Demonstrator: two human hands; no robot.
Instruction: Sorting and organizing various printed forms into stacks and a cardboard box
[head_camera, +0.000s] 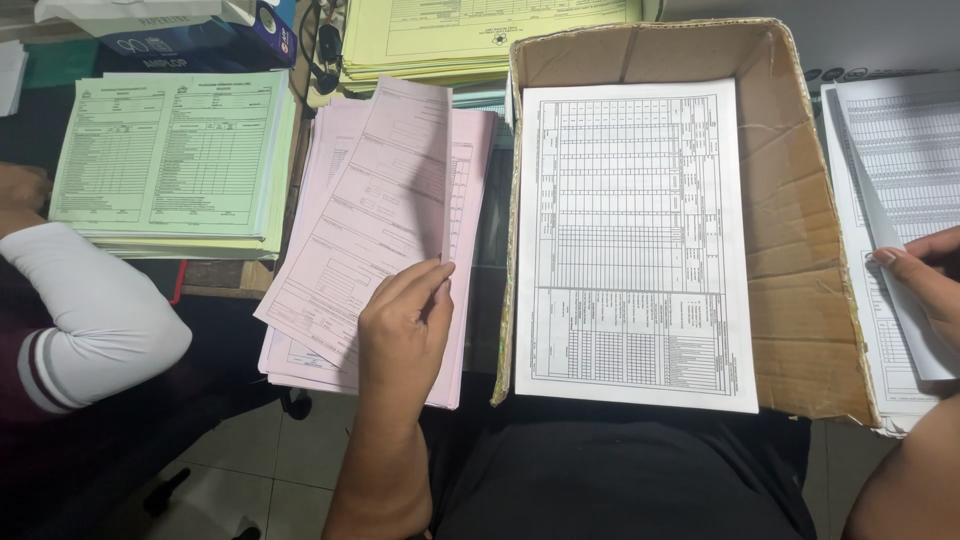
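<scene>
Pink form sheet, lifted off the pink stack, long axis near-to-far, leaning right; left hand fingers pinch its near edge. Cardboard box holds a white printed sheet, lengthwise. Right hand fingers lift a white sheet at the right edge.

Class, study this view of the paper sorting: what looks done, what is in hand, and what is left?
Done: a white printed table sheet already lies in the brown cardboard box. In hand: the left hand lifts one pink form sheet off the pink paper stack; the right hand pinches a sheet on the white paper stack. Left: thick pink, white, green and yellow stacks remain.
</scene>
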